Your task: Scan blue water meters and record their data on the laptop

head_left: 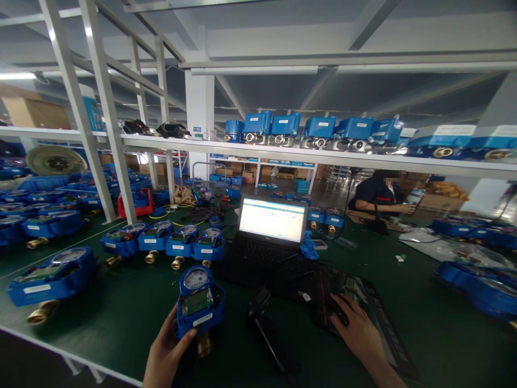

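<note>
My left hand [169, 342] grips a blue water meter [201, 302] by its lower left side, thumb across the front. The meter has a round dial, an exposed green circuit board with a display, a white label and a brass pipe end. On the right, my right hand [359, 328] is wrapped over a black computer mouse [338, 311] on a dark patterned mouse pad [375, 302]. A black barcode scanner [264, 323] lies between my hands. Behind it stands an open laptop [271, 222] with a lit screen.
Several similar blue meters [181, 241] stand in a row left of the laptop, with a larger group [52, 221] farther left. A metal shelf [283, 148] spans above, carrying blue-boxed meters [319, 127]. Another person [375, 196] sits across at the right. A crumpled blue glove [309, 246] lies beside the laptop.
</note>
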The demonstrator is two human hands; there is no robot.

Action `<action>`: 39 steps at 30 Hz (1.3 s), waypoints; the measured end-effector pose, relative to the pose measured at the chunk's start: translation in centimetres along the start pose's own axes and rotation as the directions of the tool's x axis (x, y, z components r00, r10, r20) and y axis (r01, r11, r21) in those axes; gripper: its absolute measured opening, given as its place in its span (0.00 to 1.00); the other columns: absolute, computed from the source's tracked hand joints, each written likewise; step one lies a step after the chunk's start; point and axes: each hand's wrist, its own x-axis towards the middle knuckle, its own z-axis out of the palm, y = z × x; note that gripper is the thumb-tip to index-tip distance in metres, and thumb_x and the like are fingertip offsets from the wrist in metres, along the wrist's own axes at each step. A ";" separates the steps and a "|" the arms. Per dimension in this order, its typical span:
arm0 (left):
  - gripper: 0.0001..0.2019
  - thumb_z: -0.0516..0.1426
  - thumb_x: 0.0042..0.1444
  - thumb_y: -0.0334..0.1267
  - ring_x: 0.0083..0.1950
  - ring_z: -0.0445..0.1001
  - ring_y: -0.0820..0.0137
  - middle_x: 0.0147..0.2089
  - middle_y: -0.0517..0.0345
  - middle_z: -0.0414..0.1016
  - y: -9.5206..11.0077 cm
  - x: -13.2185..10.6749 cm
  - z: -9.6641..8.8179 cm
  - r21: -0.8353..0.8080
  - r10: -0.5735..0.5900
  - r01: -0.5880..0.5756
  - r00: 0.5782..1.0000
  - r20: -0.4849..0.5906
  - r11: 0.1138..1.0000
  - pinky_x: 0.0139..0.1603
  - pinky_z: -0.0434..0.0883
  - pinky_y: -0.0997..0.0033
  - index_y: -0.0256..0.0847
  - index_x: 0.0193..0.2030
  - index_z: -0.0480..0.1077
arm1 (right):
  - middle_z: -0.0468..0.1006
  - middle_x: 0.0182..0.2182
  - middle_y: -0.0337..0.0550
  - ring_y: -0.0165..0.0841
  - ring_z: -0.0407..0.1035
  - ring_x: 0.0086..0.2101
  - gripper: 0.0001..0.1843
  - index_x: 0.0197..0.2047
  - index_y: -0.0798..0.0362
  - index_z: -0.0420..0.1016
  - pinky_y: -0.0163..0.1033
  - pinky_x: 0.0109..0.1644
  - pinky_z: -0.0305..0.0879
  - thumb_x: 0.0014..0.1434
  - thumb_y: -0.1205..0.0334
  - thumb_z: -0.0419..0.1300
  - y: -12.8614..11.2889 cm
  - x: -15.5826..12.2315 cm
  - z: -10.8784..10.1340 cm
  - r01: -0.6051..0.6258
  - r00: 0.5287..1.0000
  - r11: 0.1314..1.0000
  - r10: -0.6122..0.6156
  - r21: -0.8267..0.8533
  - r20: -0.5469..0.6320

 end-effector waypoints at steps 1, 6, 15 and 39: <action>0.45 0.73 0.30 0.47 0.51 0.74 0.57 0.46 0.57 0.78 0.1 -0.1 0.1 -0.001 -0.014 0.014 1.000 -0.001 1.000 0.46 0.77 0.68 0.42 0.57 0.62 | 0.69 0.55 0.47 0.45 0.67 0.51 0.26 0.55 0.48 0.70 0.51 0.51 0.68 0.57 0.51 0.47 0.0 0.0 0.0 -0.004 1.000 1.000 0.004 0.004 0.002; 0.40 0.71 0.36 0.43 0.51 0.74 0.58 0.47 0.59 0.78 0.1 -0.4 0.3 -0.007 0.016 -0.016 0.999 -0.035 1.000 0.44 0.77 0.68 0.45 0.57 0.63 | 0.69 0.55 0.47 0.46 0.67 0.51 0.26 0.55 0.47 0.71 0.51 0.50 0.68 0.57 0.50 0.48 0.1 0.0 0.0 -0.013 1.000 1.000 0.013 0.013 0.002; 0.36 0.69 0.39 0.41 0.51 0.74 0.55 0.47 0.58 0.77 0.0 -0.6 0.4 0.017 0.069 -0.068 0.997 -0.040 0.998 0.45 0.77 0.64 0.45 0.57 0.64 | 0.69 0.55 0.46 0.44 0.67 0.50 0.25 0.55 0.46 0.70 0.50 0.50 0.68 0.57 0.50 0.48 0.6 -0.1 0.5 0.013 1.000 1.000 -0.013 -0.003 -0.025; 0.44 0.69 0.38 0.49 0.50 0.74 0.55 0.45 0.52 0.78 0.5 -0.5 0.7 0.088 0.122 -0.127 0.991 0.062 0.988 0.49 0.75 0.62 0.35 0.60 0.58 | 0.73 0.50 0.49 0.43 0.70 0.47 0.39 0.63 0.53 0.60 0.46 0.50 0.68 0.48 0.50 0.61 -18.0 -3.8 -2.6 -0.118 0.892 0.876 -0.114 0.469 0.437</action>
